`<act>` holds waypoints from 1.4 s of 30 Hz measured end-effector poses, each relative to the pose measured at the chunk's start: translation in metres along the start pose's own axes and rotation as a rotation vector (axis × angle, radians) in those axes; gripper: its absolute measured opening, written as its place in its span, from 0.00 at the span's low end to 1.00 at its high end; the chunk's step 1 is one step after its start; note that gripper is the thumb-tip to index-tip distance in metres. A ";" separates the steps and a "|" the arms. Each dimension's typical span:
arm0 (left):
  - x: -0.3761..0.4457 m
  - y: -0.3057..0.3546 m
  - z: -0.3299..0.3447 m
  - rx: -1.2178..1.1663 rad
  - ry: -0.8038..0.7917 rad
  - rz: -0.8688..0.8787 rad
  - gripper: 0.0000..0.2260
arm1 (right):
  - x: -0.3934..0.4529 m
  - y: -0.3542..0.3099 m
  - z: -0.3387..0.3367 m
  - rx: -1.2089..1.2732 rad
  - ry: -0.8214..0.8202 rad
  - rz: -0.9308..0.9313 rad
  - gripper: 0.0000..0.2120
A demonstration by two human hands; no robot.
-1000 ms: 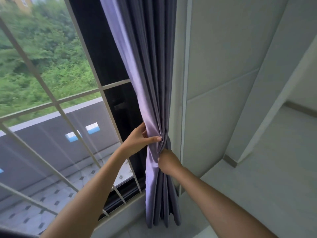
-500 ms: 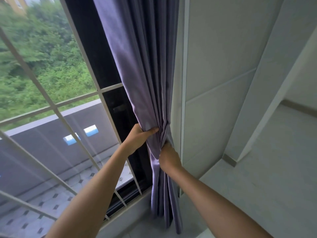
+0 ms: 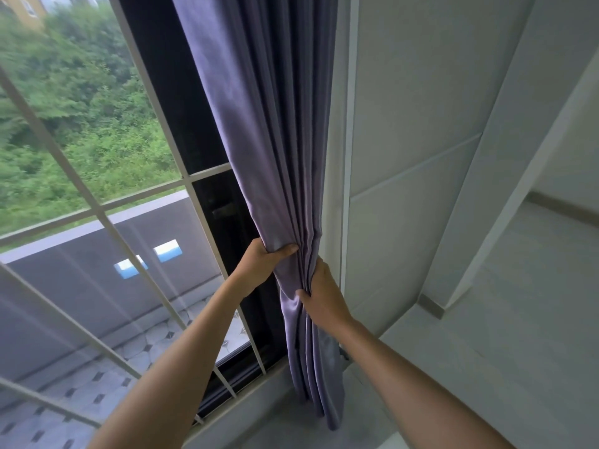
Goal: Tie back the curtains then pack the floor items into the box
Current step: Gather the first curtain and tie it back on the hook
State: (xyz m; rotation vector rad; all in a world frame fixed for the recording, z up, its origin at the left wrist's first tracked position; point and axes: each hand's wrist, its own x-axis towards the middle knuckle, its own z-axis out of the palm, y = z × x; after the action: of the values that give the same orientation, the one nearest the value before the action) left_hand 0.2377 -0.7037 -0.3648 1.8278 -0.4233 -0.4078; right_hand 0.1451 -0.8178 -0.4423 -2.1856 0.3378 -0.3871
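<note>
I see a tall window point(image 3: 107, 176) on the left, crossed by pale bars point(image 3: 97, 215), with green trees point(image 3: 81, 108) and a grey balcony wall point(image 3: 81, 270) outside. On the right stands a pale grey panelled wall point(image 3: 411, 157). Daylight falls on the light floor point(image 3: 486, 351) below it.

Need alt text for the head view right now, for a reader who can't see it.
Both hands gather a purple curtain beside a barred window: the left hand grips the bunched folds, the right hand holds them just below. A white wall stands to the right.
</note>
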 end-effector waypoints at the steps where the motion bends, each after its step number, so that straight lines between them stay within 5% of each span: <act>1: 0.000 -0.001 0.002 -0.002 0.020 0.011 0.13 | -0.002 0.000 0.003 -0.033 0.020 0.001 0.35; 9: -0.002 -0.009 0.002 -0.008 0.091 0.017 0.18 | 0.001 -0.005 0.025 -0.203 0.093 -0.026 0.25; 19: -0.002 -0.005 -0.014 0.089 -0.092 -0.058 0.12 | 0.007 -0.012 0.044 -0.467 0.209 -0.082 0.33; 31: -0.001 0.000 -0.014 0.148 -0.180 -0.062 0.25 | 0.015 -0.014 0.054 -0.631 0.231 -0.090 0.22; 37: 0.007 -0.006 -0.008 -0.022 -0.039 -0.073 0.20 | 0.015 -0.008 0.054 -0.488 0.185 -0.100 0.24; 40: 0.011 -0.003 -0.009 -0.063 -0.054 -0.085 0.18 | 0.017 -0.007 0.046 -0.068 0.177 -0.005 0.17; 42: 0.012 -0.003 -0.009 -0.081 -0.077 -0.090 0.18 | 0.017 -0.008 0.043 0.093 0.218 0.035 0.25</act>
State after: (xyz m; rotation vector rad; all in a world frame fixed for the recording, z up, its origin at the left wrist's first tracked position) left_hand 0.2526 -0.7016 -0.3656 1.7612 -0.3730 -0.5510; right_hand 0.1781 -0.7889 -0.4581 -2.0478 0.4678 -0.6116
